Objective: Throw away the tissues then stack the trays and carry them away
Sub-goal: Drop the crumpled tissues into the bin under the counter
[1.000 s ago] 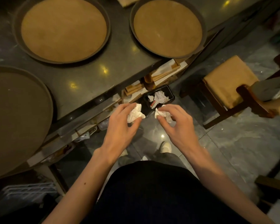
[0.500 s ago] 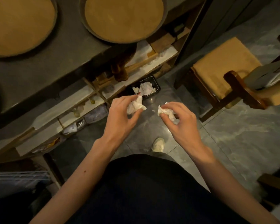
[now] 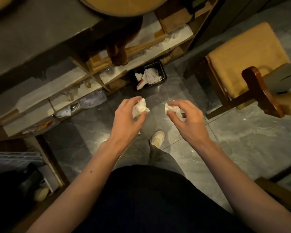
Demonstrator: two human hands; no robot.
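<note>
change: my view has dropped from the counter to the floor, only 1 tray [image 3: 124, 5] edge left at the far top | left hand [image 3: 129, 115] pinching a crumpled tissue [image 3: 139, 107] | right hand [image 3: 183, 115] pinching another tissue [image 3: 172, 110] | bin [image 3: 149, 76] just beyond both hands, already holding paper | meaning: drop looks close; trays wait unstacked.

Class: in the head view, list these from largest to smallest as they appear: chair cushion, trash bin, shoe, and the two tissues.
1. Chair cushion
2. Trash bin
3. Shoe
4. The tissue in the left hand and the tissue in the right hand look about alike, and the hands hide part of each, so I won't rank them.
</note>
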